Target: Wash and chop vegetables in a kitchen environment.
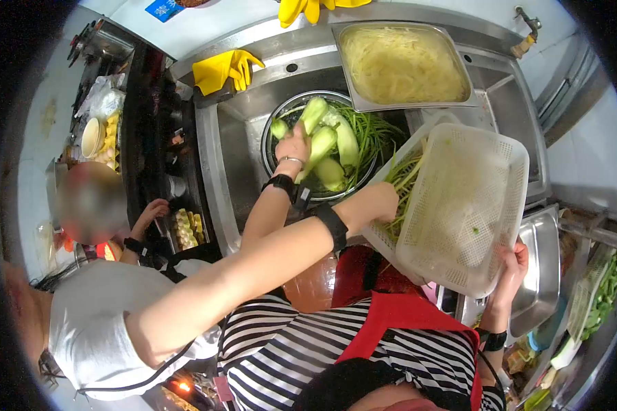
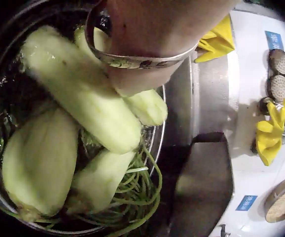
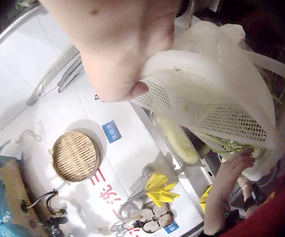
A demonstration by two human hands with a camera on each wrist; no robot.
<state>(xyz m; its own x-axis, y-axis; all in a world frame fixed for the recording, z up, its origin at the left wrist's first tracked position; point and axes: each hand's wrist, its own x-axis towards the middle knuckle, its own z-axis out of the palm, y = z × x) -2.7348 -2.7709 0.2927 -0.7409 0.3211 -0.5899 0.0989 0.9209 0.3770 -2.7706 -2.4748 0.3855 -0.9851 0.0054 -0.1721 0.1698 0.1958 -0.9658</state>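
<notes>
My left hand (image 1: pixel 293 147) reaches into a round metal basin (image 1: pixel 266 154) among pale green peeled gourds (image 1: pixel 348 144). In the left wrist view a gourd (image 2: pixel 83 91) lies right by the bracelet (image 2: pixel 147 61); the fingers are hidden there, and I cannot tell whether they grip one. Thin green stems (image 1: pixel 380 130) lie on the basin's right side. My right hand (image 1: pixel 513 267) grips the edge of a white perforated basket (image 1: pixel 459 205), tilted over a second white basket (image 1: pixel 380 236) with green stems (image 1: pixel 408 181). Another person's hand (image 1: pixel 377 202) reaches in at those stems.
The basin stands in a steel sink (image 1: pixel 230 137). A steel tray (image 1: pixel 404 65) of pale shreds in liquid sits across the sink's back edge. Yellow gloves (image 1: pixel 219 72) lie at the back left. A person in a white shirt (image 1: pixel 92 308) stands close on the left.
</notes>
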